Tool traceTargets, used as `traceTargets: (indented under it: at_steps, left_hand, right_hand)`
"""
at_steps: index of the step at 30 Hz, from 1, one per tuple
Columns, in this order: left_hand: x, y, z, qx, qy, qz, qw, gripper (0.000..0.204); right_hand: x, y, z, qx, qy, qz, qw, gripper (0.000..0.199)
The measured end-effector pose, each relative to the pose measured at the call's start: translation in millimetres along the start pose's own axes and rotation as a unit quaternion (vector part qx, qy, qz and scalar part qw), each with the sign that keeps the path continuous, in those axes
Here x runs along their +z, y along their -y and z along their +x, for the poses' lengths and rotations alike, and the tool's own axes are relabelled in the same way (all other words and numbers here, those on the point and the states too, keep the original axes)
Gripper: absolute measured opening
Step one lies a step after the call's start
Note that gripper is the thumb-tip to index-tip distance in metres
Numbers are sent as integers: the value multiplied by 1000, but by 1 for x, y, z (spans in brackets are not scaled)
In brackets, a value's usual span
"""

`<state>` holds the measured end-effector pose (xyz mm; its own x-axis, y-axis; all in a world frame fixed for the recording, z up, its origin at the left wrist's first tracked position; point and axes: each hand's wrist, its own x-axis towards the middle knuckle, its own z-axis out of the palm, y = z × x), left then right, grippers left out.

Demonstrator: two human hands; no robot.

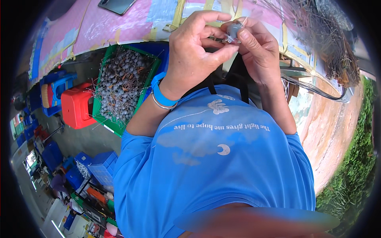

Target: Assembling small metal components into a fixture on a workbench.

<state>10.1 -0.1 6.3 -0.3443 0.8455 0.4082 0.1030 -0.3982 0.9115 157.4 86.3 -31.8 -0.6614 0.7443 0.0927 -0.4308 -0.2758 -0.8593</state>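
In front of my chest, at the table edge, both of my hands meet over a small round grey ball [234, 29]. My right hand [260, 49] pinches the ball between thumb and fingers. A thin pale stem sticks up beside it. My left hand [194, 49] has its thumb and curled fingers closed at the lower end of the ball, by a small shiny clear bit [230, 39]; what exactly they grip is hidden. A blue band sits on my left wrist. To the left, a green crate [119, 129] holds many similar grey balls on thin wire stems.
The table [123, 23] is covered in pink and white sheeting with yellow tape. A phone [118, 4] lies on it. Bundled thin dark stems [337, 59] hang over the right side. A red stool [75, 106] and blue stool [63, 92] stand left of the crate.
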Motion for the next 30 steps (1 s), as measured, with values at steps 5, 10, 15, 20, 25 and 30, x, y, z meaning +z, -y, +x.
traceTargets:
  at_steps: [5,10,15,20,25,30]
  left_hand:
    - [-23,19,-7,83,55,105,989,22]
    - [-34,4,-13,61,59,148,985,23]
    - [-43,-6,-14,77,101,164,978,27]
    - [-44,-11,-23,6,97,99,990,26]
    - [-43,-16,-30,-26,82,71,994,26]
    - [-57,-10,-30,-33,72,75,994,27]
  right_hand:
    - [4,7,-6,-45,12,-68,997,27]
    - [0,16,-5,-53,74,-129,987,24]
    - [10,16,-6,-82,96,-173,977,25]
    - [17,14,-5,-90,109,-164,976,23]
    - [14,11,0,-53,114,-168,978,19]
    - [19,5,5,-2,96,-144,985,15]
